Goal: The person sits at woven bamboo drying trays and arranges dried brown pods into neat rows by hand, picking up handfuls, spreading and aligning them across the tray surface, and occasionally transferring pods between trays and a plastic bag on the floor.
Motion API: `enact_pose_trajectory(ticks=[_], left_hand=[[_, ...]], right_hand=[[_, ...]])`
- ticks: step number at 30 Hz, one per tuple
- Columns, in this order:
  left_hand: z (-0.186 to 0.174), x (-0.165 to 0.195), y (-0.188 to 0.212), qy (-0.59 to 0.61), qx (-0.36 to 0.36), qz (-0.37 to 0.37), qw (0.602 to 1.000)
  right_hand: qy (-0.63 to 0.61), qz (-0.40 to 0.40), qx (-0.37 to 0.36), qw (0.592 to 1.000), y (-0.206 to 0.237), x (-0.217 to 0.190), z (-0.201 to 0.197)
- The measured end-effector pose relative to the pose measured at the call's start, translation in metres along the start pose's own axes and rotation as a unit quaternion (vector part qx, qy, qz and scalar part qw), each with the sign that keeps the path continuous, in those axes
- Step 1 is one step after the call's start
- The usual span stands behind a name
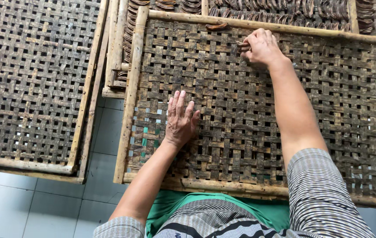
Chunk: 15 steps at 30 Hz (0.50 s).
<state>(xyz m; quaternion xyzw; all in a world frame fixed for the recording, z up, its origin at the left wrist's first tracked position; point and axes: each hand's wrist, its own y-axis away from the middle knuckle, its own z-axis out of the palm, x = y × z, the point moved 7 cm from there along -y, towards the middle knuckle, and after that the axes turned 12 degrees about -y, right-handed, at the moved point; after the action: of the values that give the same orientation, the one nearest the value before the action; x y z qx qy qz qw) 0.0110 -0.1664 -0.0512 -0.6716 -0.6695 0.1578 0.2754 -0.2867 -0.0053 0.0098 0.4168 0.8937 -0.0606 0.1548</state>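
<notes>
A woven bamboo tray (pixel 223 70) with a pale wooden frame lies in front of me. My left hand (pixel 180 120) rests flat on its weave, fingers together and extended, holding nothing. My right hand (pixel 262 46) reaches to the tray's far edge with its fingers pinched on a few thin brown curved strips (pixel 242 44). One more brown strip (pixel 216 26) lies on the far frame bar, left of that hand.
A second woven tray (pixel 29 79) lies to the left on the pale tiled floor (pixel 29 207). Beyond the far frame, another tray holds rows of several brown curved strips (pixel 285 11). My striped sleeves and green cloth fill the bottom of the view.
</notes>
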Motion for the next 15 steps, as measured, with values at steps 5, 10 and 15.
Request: enact_pose_trajectory(ticks=[5, 10, 15], left_hand=[[-0.002, 0.0, -0.001, 0.006, 0.0, -0.001, 1.0], [-0.005, -0.001, -0.002, 0.021, 0.0, -0.009, 1.0], [-0.003, -0.002, 0.0, 0.022, -0.006, -0.013, 1.0]], right_hand=[[0.042, -0.031, 0.061, 0.997, 0.004, 0.009, 0.007], [0.094, 0.012, -0.007, 0.995, -0.003, 0.011, 0.019], [0.085, -0.029, -0.014, 0.996, -0.002, -0.008, 0.001]])
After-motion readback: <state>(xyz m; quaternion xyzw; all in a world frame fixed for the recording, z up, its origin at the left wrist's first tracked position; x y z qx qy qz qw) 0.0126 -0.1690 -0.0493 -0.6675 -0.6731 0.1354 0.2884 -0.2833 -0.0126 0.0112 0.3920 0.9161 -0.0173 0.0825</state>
